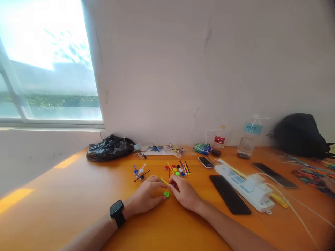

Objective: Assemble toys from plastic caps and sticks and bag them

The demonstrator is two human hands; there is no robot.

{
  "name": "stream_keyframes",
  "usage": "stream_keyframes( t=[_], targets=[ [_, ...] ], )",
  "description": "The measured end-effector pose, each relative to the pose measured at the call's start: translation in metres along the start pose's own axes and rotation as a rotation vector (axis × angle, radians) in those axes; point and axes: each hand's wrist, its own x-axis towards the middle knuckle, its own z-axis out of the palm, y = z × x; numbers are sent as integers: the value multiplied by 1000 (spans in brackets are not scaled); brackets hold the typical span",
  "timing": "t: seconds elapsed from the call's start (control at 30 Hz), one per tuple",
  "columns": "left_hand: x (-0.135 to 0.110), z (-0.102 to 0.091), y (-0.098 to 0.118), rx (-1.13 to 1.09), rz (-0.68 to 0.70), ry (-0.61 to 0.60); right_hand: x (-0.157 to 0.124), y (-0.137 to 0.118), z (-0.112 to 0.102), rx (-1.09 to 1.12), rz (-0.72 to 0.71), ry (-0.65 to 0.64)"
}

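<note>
My right hand (185,192) pinches a yellow-green plastic arrow (164,181) by one end between thumb and fingers. A round green base (166,194) lies on the table between my hands. Beside it is my left hand (147,194), fingers apart, its thumb tip at the base's edge; whether it touches cannot be made out. Left of the fingers stand a few spinners, among them a blue one (135,171), a white one (141,170) and a dark one (142,176). Past my right hand lie several coloured discs (175,169) and loose arrows (187,168).
A black plastic bag (110,148) and clear bags of parts (172,150) line the wall. On the right are a power strip (239,184) with cables, a black phone (229,194), another phone (274,175), bottles (250,137) and a black backpack (303,136).
</note>
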Motion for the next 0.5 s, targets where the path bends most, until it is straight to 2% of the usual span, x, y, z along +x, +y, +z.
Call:
stream_keyframes(
  t=[0.13, 0.2, 0.27, 0.37, 0.5],
  targets=[
    [-1, -5, 0, -86, -64, 133, 0, -5, 1, 133, -42, 6],
    [-1, -5, -2, -89, -83, 162, 0, -8, 1, 187, -72, 0],
    [-2, -4, -5, -93, -117, 129, -1, -12, 1, 241, -87, -20],
    [-2, 1, -9, -137, -176, 17, -2, -16, 1, 305, -99, -54],
    [-1, 6, -10, -182, -174, -46, -2, -16, 1, 333, -114, -63]
  ],
)
